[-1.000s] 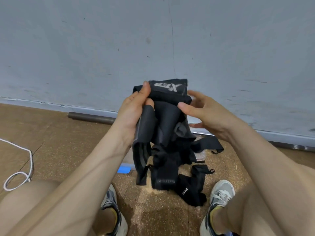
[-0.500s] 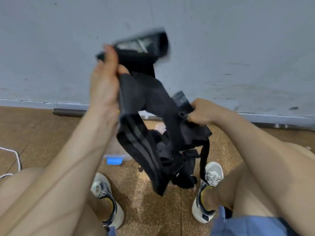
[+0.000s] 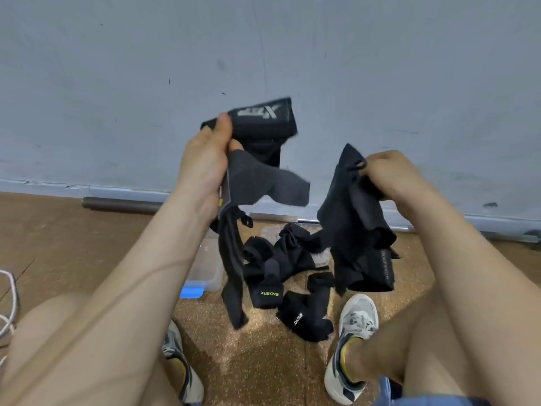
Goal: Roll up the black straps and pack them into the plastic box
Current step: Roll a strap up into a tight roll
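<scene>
Both grips are occupied and held well apart, likely to untangle: your left grip (image 3: 206, 165) pinches the logo strap (image 3: 263, 121), your right grip (image 3: 392, 177) clutches the crumpled strap (image 3: 351, 215). Below, the loose straps (image 3: 281, 256) lie heaped across the plastic box (image 3: 206, 266) on the floor (image 3: 263, 361).

Left hand (image 3: 205, 159) and right hand (image 3: 389, 174) each grip black straps (image 3: 263, 124).

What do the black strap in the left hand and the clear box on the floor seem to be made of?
The black strap: soft matt fabric, perhaps elastic; it folds and hangs limp. The clear box: rigid plastic, it seems, glossy; its walls are see-through.
</scene>
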The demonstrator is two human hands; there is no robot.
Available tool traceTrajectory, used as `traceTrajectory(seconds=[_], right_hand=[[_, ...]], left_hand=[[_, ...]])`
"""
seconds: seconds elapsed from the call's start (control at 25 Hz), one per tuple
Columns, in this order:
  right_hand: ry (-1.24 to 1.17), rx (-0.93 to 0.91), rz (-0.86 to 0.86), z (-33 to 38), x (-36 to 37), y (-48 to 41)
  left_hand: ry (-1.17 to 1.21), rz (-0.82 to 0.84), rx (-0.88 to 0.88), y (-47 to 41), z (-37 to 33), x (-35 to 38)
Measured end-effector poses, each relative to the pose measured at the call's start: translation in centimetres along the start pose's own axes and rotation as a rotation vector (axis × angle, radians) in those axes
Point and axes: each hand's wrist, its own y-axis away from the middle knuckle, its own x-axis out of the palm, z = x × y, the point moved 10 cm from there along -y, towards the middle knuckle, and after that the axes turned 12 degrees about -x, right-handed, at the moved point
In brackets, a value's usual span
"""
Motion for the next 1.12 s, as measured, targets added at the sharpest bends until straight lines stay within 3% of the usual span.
traceTrajectory(seconds=[0.12,0.24,0.32,0.4,0.48,0.64,0.72,0.76,0.84,0.88,0.96,1.04,1.12], right_hand=[[-0.332,0.031,-0.146,0.4,-2.7,0.5],[-0.497,-0.043,-0.125,1.6,-2.9,1.0],[-0.46,-0.034,-0.09,1.8,-2.4,1.2],[-0.454,0.009,-0.047,1.9,-1.4,1.2],[-0.482,0.008,-0.018,2.4,-0.6,1.2],[-0.71,0.024,-0.013,3.1,-0.1,1.5],[-0.853,0.093,-0.052,2.8,-0.2,1.7],[-0.939,0.127,-0.068,2.6,-0.1,1.7],[-1.05,0.124,-0.032,2.8,0.4,1.6],[-0.992,0.08,0.044,3.3,0.6,1.7],[-0.593,-0.055,0.288,4.0,1.4,2.1],[-0.306,-0.098,0.5,3.9,2.6,3.3],[-0.279,-0.139,0.568,3.9,3.3,3.5]], left_hand=[[-0.26,0.135,-0.018,0.1,2.2,2.5],[-0.68,0.221,-0.011,-0.5,4.7,4.3],[-0.983,0.142,0.115,-0.8,4.4,4.7],[-1.129,0.049,0.261,-0.5,3.3,4.9],[-0.95,0.139,0.249,0.0,3.6,5.6],[-0.149,0.791,-0.233,2.3,7.2,9.3],[-0.104,0.975,-0.288,3.6,7.9,10.2],[-0.176,0.957,-0.237,3.6,8.4,10.5],[-0.297,0.683,-0.134,2.1,8.7,10.0],[-0.282,0.531,-0.115,1.6,8.5,9.4],[-0.17,0.383,-0.105,1.0,7.9,8.7],[-0.053,0.336,-0.119,0.3,7.2,8.0],[0.06,0.308,-0.159,-0.2,6.4,7.2]])
